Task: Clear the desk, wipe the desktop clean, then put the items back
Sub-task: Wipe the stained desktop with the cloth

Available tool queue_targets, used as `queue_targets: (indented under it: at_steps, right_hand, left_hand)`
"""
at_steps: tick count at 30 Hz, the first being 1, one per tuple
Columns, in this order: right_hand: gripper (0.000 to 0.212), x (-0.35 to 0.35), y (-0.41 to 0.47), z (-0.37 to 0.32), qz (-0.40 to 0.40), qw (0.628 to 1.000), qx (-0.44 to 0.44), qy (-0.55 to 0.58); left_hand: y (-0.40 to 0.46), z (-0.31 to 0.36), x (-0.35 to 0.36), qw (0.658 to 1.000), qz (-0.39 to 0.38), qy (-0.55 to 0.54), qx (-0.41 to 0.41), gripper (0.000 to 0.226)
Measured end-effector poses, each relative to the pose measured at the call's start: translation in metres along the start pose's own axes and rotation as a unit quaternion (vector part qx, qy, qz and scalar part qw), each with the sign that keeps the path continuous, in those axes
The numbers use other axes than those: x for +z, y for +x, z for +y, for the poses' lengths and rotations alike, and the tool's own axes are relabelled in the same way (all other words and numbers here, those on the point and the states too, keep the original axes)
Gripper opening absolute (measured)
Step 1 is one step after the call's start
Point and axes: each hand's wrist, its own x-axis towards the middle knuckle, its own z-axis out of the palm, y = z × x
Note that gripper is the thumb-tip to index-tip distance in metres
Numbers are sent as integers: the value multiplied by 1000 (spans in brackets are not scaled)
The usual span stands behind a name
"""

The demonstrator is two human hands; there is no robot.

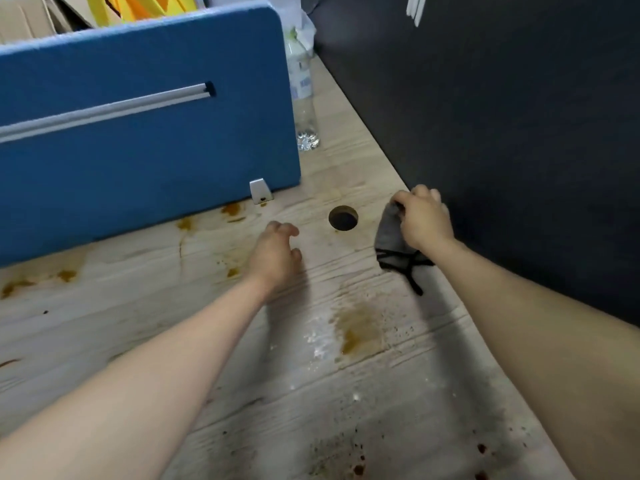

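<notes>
The light wooden desktop [173,306] is stained with brown patches [360,332], dark specks and a streak of white powder [320,337]. My right hand [424,218] grips a bunched grey cloth with black edging [391,237] near the desk's right edge, the cloth touching the wood. My left hand [275,256] rests on the desktop left of a round cable hole [343,218], fingers loosely curled and holding nothing.
A blue partition panel [138,133] with a white rail stands along the back of the desk on a metal bracket [259,191]. A clear plastic bottle [304,98] stands beside the panel's right end. A dark wall [519,133] borders the desk's right side.
</notes>
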Motion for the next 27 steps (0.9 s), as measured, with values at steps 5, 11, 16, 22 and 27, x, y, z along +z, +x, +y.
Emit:
queue_targets:
  at_steps: [5,11,16,22,27]
  right_hand:
    - [35,22,4,1,100,993,12,53]
    - [58,74,5,6,-55,997,33,37]
    - [60,85,25,12,-112,993,24,11]
    - [60,82,73,13,-113,993,17,19]
    - [59,82,114,4,-112,994,1,15]
  left_hand:
    - [27,-4,15,999,8,35,1,42]
    - [59,-9,33,994,51,95,33,47]
    - [92,-28,47,985,36,160,61,50]
    - [101,-53,61,983,6,175,53,56]
    - [102,-53,63,984,22,171,53,55]
